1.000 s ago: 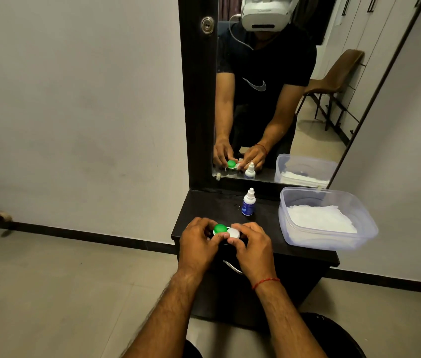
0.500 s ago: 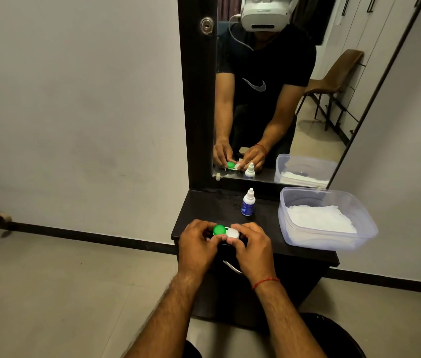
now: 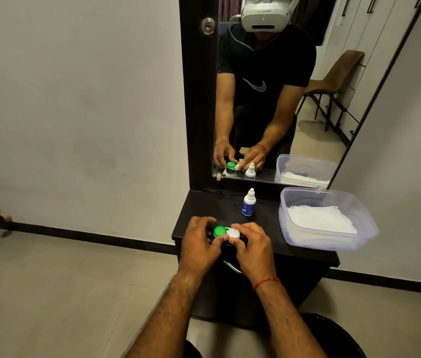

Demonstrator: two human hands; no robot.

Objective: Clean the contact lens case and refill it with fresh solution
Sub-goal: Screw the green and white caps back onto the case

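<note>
Rising from the rear edge of the bench, a tall mirror [image 3: 320, 140] in a dark frame reflects the person, both hands and the items set before it. The bench [image 3: 204, 205] is a narrow dark top with a metal drawer handle [image 3: 232, 268] below its front edge. Its largest load is a clear, open-topped plastic container [image 3: 333, 241] that fills the right end from rear edge to front edge, with white tissue [image 3: 320, 220] lying inside it. The left hand [image 3: 199, 244] and right hand [image 3: 253, 249] meet at the front edge, left of the middle; a red thread [image 3: 266, 282] circles the right wrist. Neither hand is spread: the fingers of each curl over the far side of the contact lens case [image 3: 226, 232] and the thumbs close on its near side, so both pinch it, one at each end. A white solution bottle [image 3: 249, 206] with a blue label stands upright and capped near the middle of the rear edge, apart from the hands and just left of the container. The case lies level between the hands, its length parallel to the front edge. Whether it rests on the bench or is held just above it cannot be told. A green cap [image 3: 220, 231] sits on its left well and a white cap [image 3: 233, 233] on its right well, side by side
</note>
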